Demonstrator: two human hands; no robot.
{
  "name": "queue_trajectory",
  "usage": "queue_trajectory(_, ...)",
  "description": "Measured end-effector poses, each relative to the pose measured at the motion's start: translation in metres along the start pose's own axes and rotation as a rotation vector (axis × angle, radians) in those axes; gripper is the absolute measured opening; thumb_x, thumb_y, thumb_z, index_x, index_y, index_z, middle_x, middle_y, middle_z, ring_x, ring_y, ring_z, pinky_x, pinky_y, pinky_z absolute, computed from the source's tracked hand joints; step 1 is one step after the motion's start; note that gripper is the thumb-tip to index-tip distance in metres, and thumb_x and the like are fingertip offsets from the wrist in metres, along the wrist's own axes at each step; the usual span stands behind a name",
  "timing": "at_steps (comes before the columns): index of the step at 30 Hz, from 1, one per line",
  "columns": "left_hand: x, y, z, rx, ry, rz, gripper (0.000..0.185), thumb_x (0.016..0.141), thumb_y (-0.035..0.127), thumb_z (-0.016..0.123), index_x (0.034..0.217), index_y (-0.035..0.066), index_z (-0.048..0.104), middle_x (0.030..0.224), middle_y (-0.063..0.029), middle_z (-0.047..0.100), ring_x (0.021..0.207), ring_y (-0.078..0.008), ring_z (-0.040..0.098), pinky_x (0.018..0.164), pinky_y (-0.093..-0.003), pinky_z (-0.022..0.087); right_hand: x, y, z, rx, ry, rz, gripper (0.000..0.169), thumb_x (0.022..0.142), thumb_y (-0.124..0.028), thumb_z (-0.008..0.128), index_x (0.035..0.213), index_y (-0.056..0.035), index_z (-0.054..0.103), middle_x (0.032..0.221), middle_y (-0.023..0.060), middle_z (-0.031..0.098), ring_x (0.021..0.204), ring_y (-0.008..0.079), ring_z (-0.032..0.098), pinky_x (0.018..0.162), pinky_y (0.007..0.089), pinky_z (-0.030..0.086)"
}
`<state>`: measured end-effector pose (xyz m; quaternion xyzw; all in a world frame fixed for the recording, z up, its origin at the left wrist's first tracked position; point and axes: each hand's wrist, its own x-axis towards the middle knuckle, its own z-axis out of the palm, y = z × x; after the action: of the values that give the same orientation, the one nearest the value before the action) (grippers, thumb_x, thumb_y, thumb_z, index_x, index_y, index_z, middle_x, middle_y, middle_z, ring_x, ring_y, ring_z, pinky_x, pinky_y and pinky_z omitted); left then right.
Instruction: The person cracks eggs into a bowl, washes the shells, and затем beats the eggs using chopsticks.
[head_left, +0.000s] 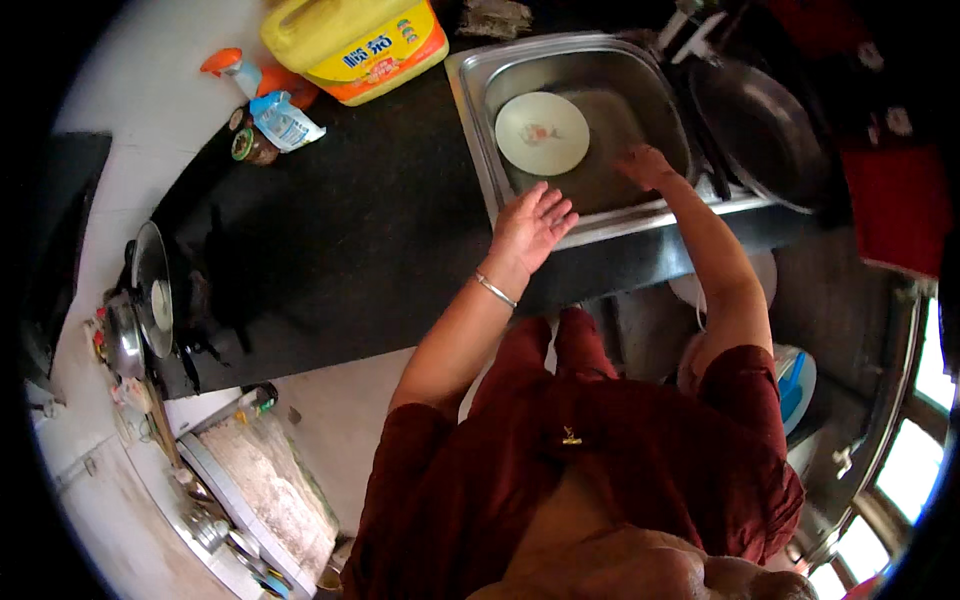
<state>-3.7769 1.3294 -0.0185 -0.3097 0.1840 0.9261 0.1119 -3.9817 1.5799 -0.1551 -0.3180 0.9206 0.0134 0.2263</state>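
A stainless steel sink (469, 112) is set in the dark countertop. A round pale plate or shallow bowl (555, 154) with a reddish mark at its middle is at the left side of the basin. My left hand (532, 225) is over the sink's front left rim, palm turned up and fingers apart, with nothing in it. It is just below the plate in the picture and apart from it. Over the right part of the basin is my right hand (643, 166), slightly blurred, its fingers pointing left. I see nothing held in it.
Right of the sink leans a dark wok or pan (772, 135). A yellow jug (360, 52), an orange-topped spray bottle (238, 69), a blue-white packet (285, 124) and a green-lidded jar (253, 147) stand at the back left. A glass lid (152, 289) is at the far left.
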Motion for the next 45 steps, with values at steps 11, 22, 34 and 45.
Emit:
queue_trajectory(11, 0.098, -0.036, -0.002, 0.066, 0.427, -0.001, 0.035, 0.087, 0.034, 0.058, 0.108, 0.010, 0.045, 0.104, -0.0095, 0.048, 0.093, -0.0304, 0.050, 0.087, -0.0557, 0.040, 0.092, 0.041, 0.143, 0.320, 0.366, -0.100, 0.032, 0.091, -0.030, 0.041, 0.105, -0.0087, 0.060, 0.106, 0.0192, 0.059, 0.095, 0.0325, 0.058, 0.086, 0.0474, 0.044)
queue_trajectory(22, 0.150, -0.065, -0.011, -0.290, 0.094, 0.089, 0.041, 0.093, 0.044, 0.033, 0.102, 0.011, 0.056, 0.097, -0.0089, 0.060, 0.092, -0.0275, 0.057, 0.080, -0.0502, 0.047, 0.004, -0.138, -0.036, 0.767, 0.370, -0.356, 0.029, 0.089, -0.027, 0.051, 0.070, -0.0055, 0.056, 0.069, 0.0139, 0.062, 0.056, 0.0310, 0.060, 0.052, 0.0427, 0.046)
queue_trajectory(34, 0.121, -0.048, 0.000, -0.106, 0.335, -0.058, 0.084, 0.084, 0.057, 0.050, 0.145, 0.019, 0.005, 0.151, -0.0092, -0.003, 0.128, -0.0514, 0.017, 0.098, -0.0685, 0.018, 0.060, -0.018, 0.030, 0.395, 0.147, -0.054, 0.039, 0.083, -0.029, 0.056, 0.112, -0.0023, 0.055, 0.107, 0.0222, 0.059, 0.100, 0.0367, 0.056, 0.086, 0.0442, 0.045)
queue_trajectory(45, 0.134, -0.069, -0.006, -0.276, -0.224, 0.316, 0.035, 0.093, 0.041, 0.040, 0.109, 0.013, 0.054, 0.099, -0.0060, 0.059, 0.092, -0.0204, 0.052, 0.081, -0.0393, 0.042, -0.020, -0.131, -0.054, 1.722, -0.411, -0.207, 0.062, 0.092, -0.045, 0.043, 0.140, -0.0082, 0.030, 0.143, 0.0140, 0.029, 0.133, 0.0246, 0.027, 0.108, 0.0383, 0.022)
